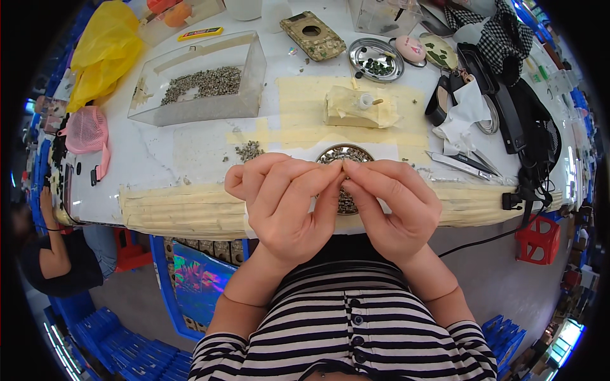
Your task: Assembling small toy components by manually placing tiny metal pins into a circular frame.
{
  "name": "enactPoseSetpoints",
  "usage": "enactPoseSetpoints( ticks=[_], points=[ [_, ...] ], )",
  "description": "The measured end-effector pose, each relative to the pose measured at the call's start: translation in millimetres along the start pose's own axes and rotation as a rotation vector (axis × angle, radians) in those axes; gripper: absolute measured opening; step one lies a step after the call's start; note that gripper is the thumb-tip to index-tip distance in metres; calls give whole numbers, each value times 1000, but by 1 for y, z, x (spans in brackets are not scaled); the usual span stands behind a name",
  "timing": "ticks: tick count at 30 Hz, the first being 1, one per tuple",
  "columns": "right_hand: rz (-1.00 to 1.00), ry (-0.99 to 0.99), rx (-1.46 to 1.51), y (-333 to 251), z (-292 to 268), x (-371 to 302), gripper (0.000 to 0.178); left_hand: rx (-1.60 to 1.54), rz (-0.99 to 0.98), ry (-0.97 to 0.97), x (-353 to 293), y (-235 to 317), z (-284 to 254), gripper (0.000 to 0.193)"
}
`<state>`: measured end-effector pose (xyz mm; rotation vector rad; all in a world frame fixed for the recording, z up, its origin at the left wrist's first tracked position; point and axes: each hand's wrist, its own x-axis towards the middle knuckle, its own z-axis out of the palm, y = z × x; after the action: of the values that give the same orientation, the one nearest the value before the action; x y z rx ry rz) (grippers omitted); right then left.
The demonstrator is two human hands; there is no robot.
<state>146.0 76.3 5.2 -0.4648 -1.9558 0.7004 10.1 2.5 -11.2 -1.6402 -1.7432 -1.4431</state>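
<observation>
Thumb and fingertips of my left hand are pinched together, meeting the pinched fingertips of my right hand. Whatever lies between them is too small to make out. Both hands are over a round dish at the table's near edge, partly hiding it. Small metallic-looking pieces fill the dish. Left of it, a little heap of similar pieces lies on the table. Just beyond the dish stands a block wrapped in cream tape, with a small white part and a peg on top.
A clear box with many small pieces stands far left, near a yellow bag and pink mesh item. A steel plate holds dark green bits. Tweezers and black straps lie right. Another person sits left.
</observation>
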Motion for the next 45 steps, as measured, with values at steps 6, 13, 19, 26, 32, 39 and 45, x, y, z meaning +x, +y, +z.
enactPoseSetpoints(
  ticks=[6,13,19,26,32,39,45],
  points=[
    [386,-100,375,-1,-7,-1,25,6,-9,-42,2,7,-7,25],
    [685,-105,699,-6,-9,3,19,11,33,-46,1,7,-9,25],
    [731,-122,772,-4,-12,4,16,23,41,-53,3,8,-9,24],
    [168,-30,163,-2,-5,0,22,32,37,-10,-1,2,-1,28],
    [-139,-7,-72,4,0,-4,29,-19,-10,-7,-2,-1,0,25],
    [256,-79,261,4,-3,-4,27,-47,-2,-4,-2,-2,-1,26],
    [641,-139,706,-2,-10,-1,21,-27,4,-51,3,8,-9,24]
  ],
)
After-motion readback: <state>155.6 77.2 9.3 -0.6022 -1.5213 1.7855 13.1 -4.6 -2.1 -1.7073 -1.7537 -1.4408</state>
